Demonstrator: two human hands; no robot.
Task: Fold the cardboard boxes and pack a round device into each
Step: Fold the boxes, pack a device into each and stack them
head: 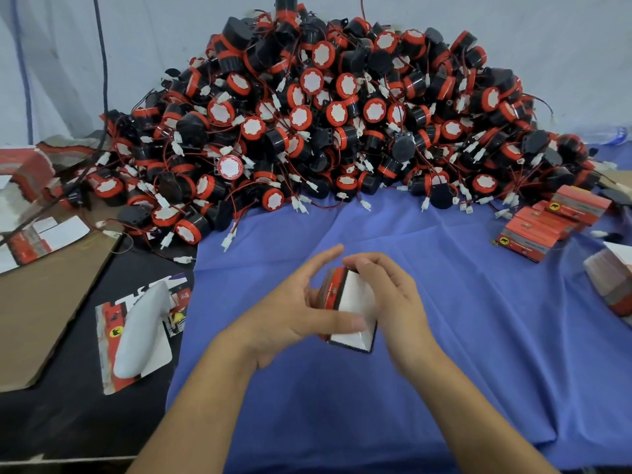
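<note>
Both hands on one cardboard box (pixel 348 304), held just above the blue cloth (pixel 461 319). My left hand (pixel 290 314) grips it from the side, thumb across the white flap and index finger straight. My right hand (pixel 388 295) has fingers curled over the top edge. Pile of round devices (pixel 325 131) is behind, folded boxes (pixel 554 220) far right, flat box blanks (pixel 133 340) left.

left hand (pixel 290 314): bare | right hand (pixel 393 294): bare | forearms (pixel 205 405): bare, uncovered to frame edge
</note>
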